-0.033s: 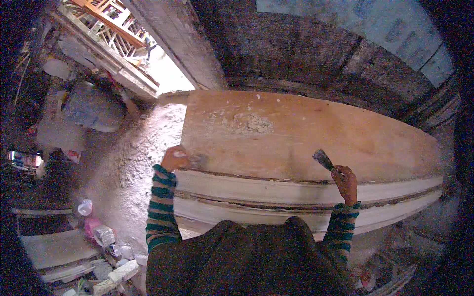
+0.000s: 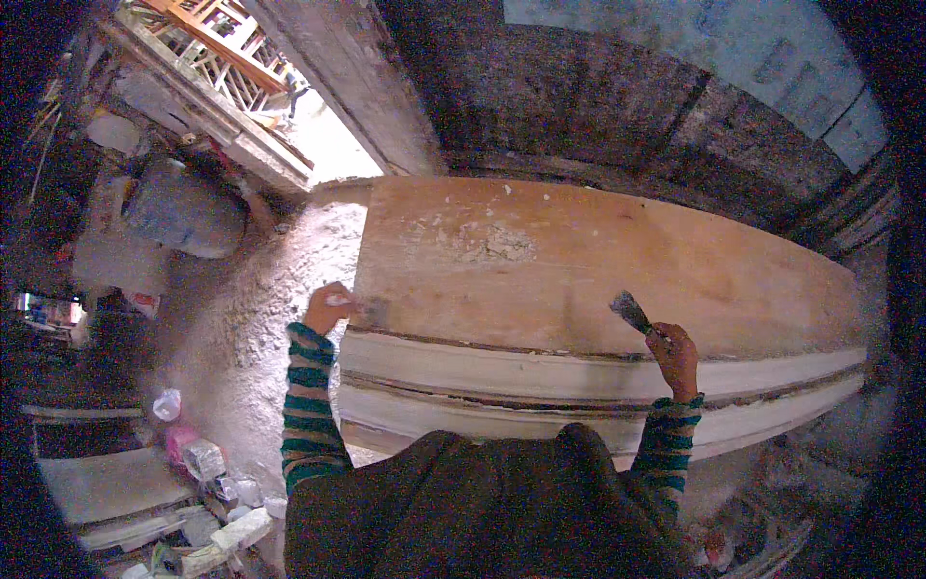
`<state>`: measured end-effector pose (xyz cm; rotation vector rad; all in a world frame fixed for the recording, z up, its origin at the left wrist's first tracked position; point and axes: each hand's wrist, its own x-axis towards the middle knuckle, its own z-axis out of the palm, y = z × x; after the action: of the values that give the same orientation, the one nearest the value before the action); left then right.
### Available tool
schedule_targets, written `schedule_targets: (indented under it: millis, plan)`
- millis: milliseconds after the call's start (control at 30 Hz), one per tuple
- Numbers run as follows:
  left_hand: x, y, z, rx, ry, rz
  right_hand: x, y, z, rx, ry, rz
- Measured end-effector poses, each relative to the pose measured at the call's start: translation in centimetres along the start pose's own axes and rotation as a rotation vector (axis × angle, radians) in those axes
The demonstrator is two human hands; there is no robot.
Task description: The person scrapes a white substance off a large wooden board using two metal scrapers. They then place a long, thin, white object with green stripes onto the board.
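Note:
In front of me lies a long wooden board, with crumbly pale filler spread on its left part. My right hand is closed round the handle of a putty knife. Its dark blade points up and left over the near part of the board. At the board's left end my left hand is closed on a flat-bladed scraper. Motion blurs that blade, and I cannot tell whether it touches the wood.
Pale wooden panels are stacked along the board's near edge. White dusty ground lies to the left, with plastic bags and scraps lower down. A bright opening stands at upper left, showing a wooden frame and a person.
My left hand has shifted slightly left with its scraper, out toward the board's left edge. My right hand and its putty knife have hardly moved.

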<state>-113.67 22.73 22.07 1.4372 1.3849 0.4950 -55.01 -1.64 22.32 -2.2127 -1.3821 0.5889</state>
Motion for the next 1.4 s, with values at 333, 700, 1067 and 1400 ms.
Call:
schedule_targets:
  millis: [333,700,1067,1400]
  plan:
    - [-0.8,2.2,4.9,-0.003,0.079,0.267,3.8,-6.3,5.5,0.004,-0.270,-0.240]
    - [-0.9,-3.6,-4.8,-0.002,0.146,0.141,7.1,-4.5,6.3,-0.111,-0.310,-0.201]
    - [-1.0,5.1,0.8,0.317,0.293,0.185,14.2,-18.3,14.6,-0.074,-0.400,-0.397]
    - [4.8,9.4,20.7,-0.090,-0.078,0.310,16.3,-22.2,13.2,-0.123,-0.203,-0.594]
